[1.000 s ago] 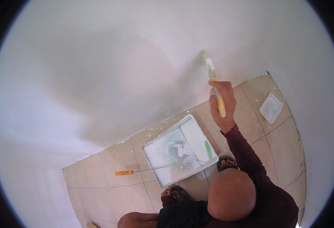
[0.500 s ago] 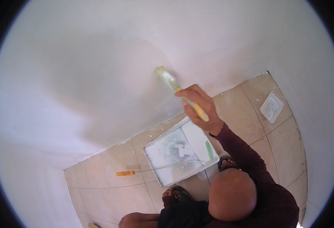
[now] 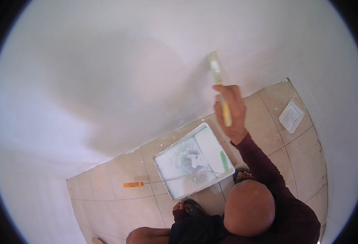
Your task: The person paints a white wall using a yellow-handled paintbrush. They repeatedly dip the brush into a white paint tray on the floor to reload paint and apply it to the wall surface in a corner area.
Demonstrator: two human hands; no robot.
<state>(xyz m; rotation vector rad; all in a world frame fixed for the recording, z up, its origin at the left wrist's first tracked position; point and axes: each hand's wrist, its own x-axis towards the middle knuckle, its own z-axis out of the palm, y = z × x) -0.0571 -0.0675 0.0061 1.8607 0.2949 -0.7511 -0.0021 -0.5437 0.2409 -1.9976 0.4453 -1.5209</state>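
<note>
Tiled floor [image 3: 109, 210], tray [image 3: 203, 185] of white paint [image 3: 209, 145], brush [image 3: 216, 70] in right hand [image 3: 235, 107]

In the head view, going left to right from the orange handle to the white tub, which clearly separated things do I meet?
Orange handle → left hand → brush → white tub.

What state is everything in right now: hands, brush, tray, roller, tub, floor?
Right hand: closed around the paintbrush.
Left hand: low beside a sandal; grip unclear.
Paintbrush: bristles up at the wall; contact unclear.
Tray: on the floor, white paint inside.
Roller: across the tray, handle sticking out.
Tub: on the floor, whitish inside.
Floor: white specks near the wall.
</note>
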